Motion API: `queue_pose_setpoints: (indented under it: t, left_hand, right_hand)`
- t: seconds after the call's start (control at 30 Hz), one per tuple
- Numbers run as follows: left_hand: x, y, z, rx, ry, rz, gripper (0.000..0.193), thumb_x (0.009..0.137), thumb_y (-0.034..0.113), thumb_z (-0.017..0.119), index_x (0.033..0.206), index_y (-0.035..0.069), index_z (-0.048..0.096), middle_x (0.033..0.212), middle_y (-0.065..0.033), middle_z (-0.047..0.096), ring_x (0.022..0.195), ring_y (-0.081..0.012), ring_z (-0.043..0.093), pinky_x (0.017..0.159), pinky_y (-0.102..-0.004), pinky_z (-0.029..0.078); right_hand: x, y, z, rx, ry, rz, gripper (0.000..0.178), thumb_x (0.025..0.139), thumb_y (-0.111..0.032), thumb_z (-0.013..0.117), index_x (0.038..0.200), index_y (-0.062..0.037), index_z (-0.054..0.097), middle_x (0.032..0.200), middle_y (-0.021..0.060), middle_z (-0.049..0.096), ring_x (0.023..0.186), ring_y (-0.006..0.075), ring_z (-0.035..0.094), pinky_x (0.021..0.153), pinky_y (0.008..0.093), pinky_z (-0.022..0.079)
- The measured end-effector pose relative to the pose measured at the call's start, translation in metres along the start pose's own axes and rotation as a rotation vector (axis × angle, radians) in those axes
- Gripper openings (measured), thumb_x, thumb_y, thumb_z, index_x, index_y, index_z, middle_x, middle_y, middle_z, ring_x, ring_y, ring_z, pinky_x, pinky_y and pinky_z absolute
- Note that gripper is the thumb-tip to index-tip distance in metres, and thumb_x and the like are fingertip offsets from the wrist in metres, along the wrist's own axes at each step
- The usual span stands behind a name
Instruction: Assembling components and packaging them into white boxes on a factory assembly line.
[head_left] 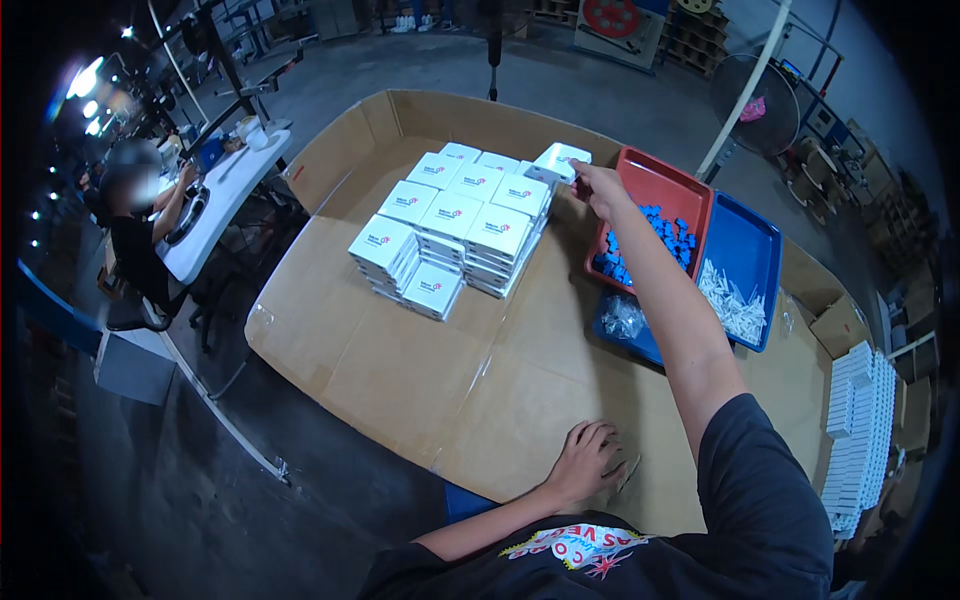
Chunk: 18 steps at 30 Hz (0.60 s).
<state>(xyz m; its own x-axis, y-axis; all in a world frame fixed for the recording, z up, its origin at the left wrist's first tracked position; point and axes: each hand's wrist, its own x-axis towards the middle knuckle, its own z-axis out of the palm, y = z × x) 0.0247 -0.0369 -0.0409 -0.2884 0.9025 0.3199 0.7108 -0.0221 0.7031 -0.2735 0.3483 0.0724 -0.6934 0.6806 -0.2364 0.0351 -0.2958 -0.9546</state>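
My right hand [598, 190] is stretched far forward, its fingers closed on a small white box [557, 160] at the back right of the stacks. Left of it stand several stacks of like white boxes [450, 212] with a small red mark on their lids. One front stack [432, 287] is lower than those around it. My left hand [588, 463] rests on the cardboard near my body, fingers apart and a little bent, with nothing seen in it.
A red tray [660, 172] of blue plastic parts [665, 238] and a blue tray [758, 225] of white slim pieces [730, 302] lie right. Clear bags [622, 316] sit nearby. White boxes [858, 430] line the far right. A person [140, 215] sits at a white table [225, 195], left.
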Motion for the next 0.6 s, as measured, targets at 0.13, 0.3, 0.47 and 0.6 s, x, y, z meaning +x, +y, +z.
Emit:
queue_pose_setpoints:
  t: [0.13,0.3,0.47,0.6]
  left_hand:
    - [-0.004,-0.003,0.006,0.023,-0.007,-0.01,0.034,0.091,0.035,0.076,0.111,0.009,0.071,0.134,-0.0116,0.059,0.14,-0.0302,0.048,0.121,-0.054,0.031]
    - [-0.004,-0.002,0.011,0.019,-0.023,0.0,0.032,0.091,0.034,0.076,0.112,0.011,0.07,0.134,-0.0106,0.059,0.14,-0.0309,0.048,0.12,-0.0565,0.031]
    - [-0.001,0.001,0.012,0.044,0.03,-0.003,0.03,0.09,0.029,0.078,0.112,0.01,0.07,0.131,-0.0109,0.061,0.135,-0.0328,0.053,0.119,-0.0555,0.033]
    - [-0.001,0.0,0.011,-0.032,0.077,0.001,0.032,0.091,0.026,0.077,0.117,0.009,0.069,0.127,-0.0107,0.064,0.132,-0.0303,0.058,0.116,-0.0506,0.04]
  right_hand:
    - [-0.077,-0.031,-0.014,-0.035,0.023,-0.345,0.021,0.094,-0.016,0.081,0.106,-0.0024,0.071,0.095,0.0025,0.069,0.085,0.0132,0.065,0.076,0.0283,0.053]
    - [-0.203,-0.046,-0.079,-0.351,0.075,-0.876,0.029,0.091,-0.006,0.081,0.118,-0.0014,0.073,0.109,0.0038,0.067,0.099,0.0112,0.063,0.085,0.0266,0.051]
    - [-0.327,-0.046,-0.129,-0.194,0.036,-0.91,0.033,0.09,0.007,0.076,0.121,-0.002,0.073,0.118,0.005,0.061,0.105,0.0136,0.062,0.087,0.0251,0.05]
    - [-0.381,-0.034,-0.162,-0.111,0.002,-0.887,0.033,0.092,0.01,0.073,0.124,0.0004,0.072,0.119,0.0045,0.061,0.11,0.0142,0.062,0.098,0.0288,0.054]
